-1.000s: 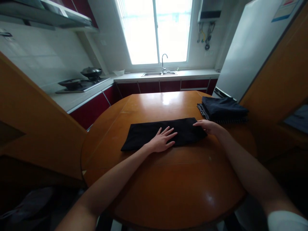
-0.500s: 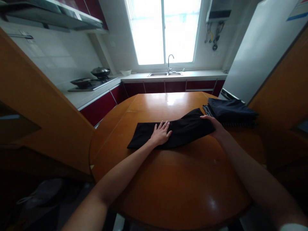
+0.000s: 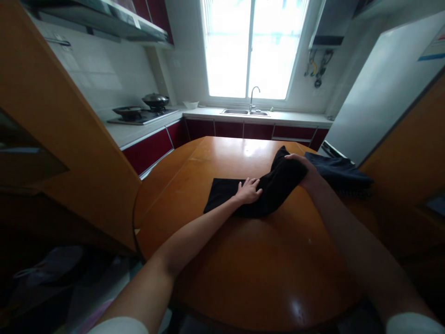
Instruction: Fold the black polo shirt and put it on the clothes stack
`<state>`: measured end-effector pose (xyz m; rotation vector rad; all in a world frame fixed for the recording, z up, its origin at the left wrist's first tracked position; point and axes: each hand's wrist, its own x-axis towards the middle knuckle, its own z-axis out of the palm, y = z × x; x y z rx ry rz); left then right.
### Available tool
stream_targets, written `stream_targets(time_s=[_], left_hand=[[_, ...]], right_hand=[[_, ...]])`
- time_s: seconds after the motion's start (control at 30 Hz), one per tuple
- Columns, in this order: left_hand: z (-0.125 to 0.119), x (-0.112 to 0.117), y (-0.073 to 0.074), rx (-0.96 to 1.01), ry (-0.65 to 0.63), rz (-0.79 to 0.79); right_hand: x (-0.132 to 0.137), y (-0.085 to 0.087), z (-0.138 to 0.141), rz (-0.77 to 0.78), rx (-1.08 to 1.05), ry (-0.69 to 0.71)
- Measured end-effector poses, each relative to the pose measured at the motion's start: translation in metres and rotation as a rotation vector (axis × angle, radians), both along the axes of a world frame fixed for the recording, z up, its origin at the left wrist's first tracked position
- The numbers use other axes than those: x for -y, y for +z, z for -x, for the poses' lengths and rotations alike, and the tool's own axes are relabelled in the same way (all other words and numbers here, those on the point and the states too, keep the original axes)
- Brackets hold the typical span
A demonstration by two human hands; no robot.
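A black folded garment (image 3: 225, 191), perhaps trousers, lies across the wooden table (image 3: 222, 260), its left part flat and its right end lifted and bent upward. Fingers spread, my left hand (image 3: 249, 191) rests on the middle of the cloth and presses it down. My right hand (image 3: 303, 168) grips the raised right end, thumb over the top and the other fingers mostly hidden behind the fabric. Just beyond my right hand is a stack of folded dark clothes (image 3: 339, 169), partly covered by my wrist.
Behind the table runs a counter with a sink (image 3: 236, 112) and a tap (image 3: 253, 98). Pans (image 3: 155, 100) stand on the stove at left. A fridge (image 3: 378, 93) is at right, and orange wooden panels (image 3: 69, 139) flank the table.
My right hand has raised the garment's right end higher and bent it up toward the left. My left hand stays flat on the cloth; the view has shifted slightly.
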<state>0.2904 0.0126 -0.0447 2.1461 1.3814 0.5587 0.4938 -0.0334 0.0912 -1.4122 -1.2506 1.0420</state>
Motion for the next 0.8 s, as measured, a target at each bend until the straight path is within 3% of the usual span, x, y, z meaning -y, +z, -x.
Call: stream_targets(time_s=[0.1, 0.2, 0.33, 0.4, 0.47, 0.57, 0.6, 0.63, 0.73, 0.8], left_hand=[[0.028, -0.014, 0.021, 0.168, 0.059, 0.061], [0.072, -0.018, 0.039, 0.493, 0.121, 0.226], [0.126, -0.011, 0.047, 1.055, 0.23, 0.536], [0.143, -0.006, 0.042, 1.117, 0.284, 0.587], [0.15, -0.002, 0.034, 1.058, 0.361, 0.561], [0.15, 0.003, 0.021, 0.892, 0.412, 0.385], [0.148, 0.004, 0.018, 0.849, 0.389, 0.338], [0.147, 0.005, 0.016, 0.811, 0.353, 0.321], [0.145, 0.01, 0.017, 0.747, 0.3, 0.366], [0.144, 0.013, 0.02, 0.756, 0.327, 0.409]], right_hand=[[-0.017, 0.013, 0.042, 0.017, -0.277, 0.182], [-0.034, 0.009, 0.097, -0.058, -0.285, 0.213], [-0.042, -0.031, 0.176, 0.008, -0.163, 0.271], [-0.041, -0.058, 0.206, 0.039, -0.08, 0.29], [-0.041, -0.08, 0.222, 0.072, -0.011, 0.359], [-0.047, -0.098, 0.214, 0.139, 0.039, 0.585], [-0.051, -0.099, 0.204, 0.13, 0.066, 0.596], [-0.057, -0.1, 0.192, 0.087, 0.114, 0.544], [-0.078, -0.103, 0.146, -0.19, 0.377, 0.103], [-0.09, -0.111, 0.118, -0.253, 0.474, -0.005]])
